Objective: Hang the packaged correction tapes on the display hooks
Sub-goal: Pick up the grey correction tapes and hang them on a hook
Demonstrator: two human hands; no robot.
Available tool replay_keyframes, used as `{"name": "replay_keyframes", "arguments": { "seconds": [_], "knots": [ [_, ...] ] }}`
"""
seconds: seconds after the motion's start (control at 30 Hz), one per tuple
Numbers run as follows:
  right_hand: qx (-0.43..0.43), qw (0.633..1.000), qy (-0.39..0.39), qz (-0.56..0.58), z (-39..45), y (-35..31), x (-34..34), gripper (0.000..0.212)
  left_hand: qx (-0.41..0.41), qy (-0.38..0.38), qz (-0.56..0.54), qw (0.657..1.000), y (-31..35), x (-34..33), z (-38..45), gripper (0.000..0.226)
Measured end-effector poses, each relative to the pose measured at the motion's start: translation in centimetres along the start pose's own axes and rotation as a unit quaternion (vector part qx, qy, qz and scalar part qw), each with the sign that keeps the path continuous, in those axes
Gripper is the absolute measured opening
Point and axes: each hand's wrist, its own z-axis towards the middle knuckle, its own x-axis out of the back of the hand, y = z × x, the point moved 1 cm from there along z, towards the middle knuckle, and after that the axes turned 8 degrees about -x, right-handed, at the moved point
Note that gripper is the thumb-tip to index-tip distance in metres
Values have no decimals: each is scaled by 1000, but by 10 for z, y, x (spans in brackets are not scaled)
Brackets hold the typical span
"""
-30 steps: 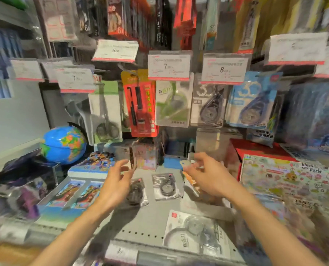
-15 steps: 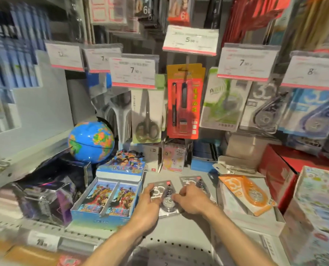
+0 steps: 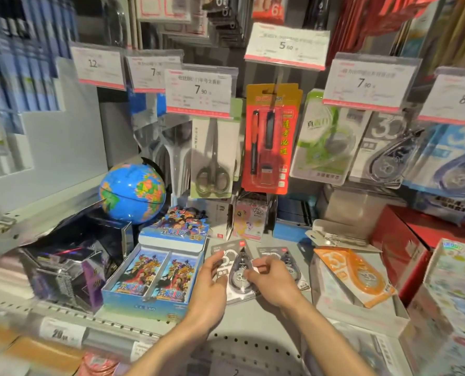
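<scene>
A grey packaged correction tape (image 3: 239,270) is tilted up off the grey shelf (image 3: 255,318), and both hands pinch it. My left hand (image 3: 212,289) grips its left edge. My right hand (image 3: 269,283) grips its right side. A second grey pack (image 3: 280,257) lies flat just behind my right hand. An orange correction tape pack (image 3: 353,275) rests in a white box to the right. Grey (image 3: 383,156), green (image 3: 323,142) and blue (image 3: 448,164) correction tape packs hang on hooks at the upper right, under price tags.
A card box (image 3: 155,278) sits just left of my hands, with a globe (image 3: 133,192) behind it. Scissors (image 3: 212,158) and a red pen pack (image 3: 269,139) hang above. A red box (image 3: 399,245) and a colourful box (image 3: 453,289) stand on the right.
Both hands came down from in front of the hooks to the shelf and closed on the grey correction tape pack. The view swung left and lower.
</scene>
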Motion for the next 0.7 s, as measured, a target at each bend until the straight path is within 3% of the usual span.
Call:
{"name": "replay_keyframes", "arguments": {
  "seconds": [0.27, 0.5, 0.7],
  "knots": [
    [6, 992, 2, 127, -14, -2, 31, 36, -4, 46, -69, 997, 0, -12, 1, 41],
    [79, 993, 19, 89, -39, -8, 71, 35, -17, 34, -168, 985, 34, -29, -1, 47],
    [159, 983, 51, 81, -74, -8, 131, 35, -97, 4, -149, 984, 91, -62, -28, 50]
  ]
}}
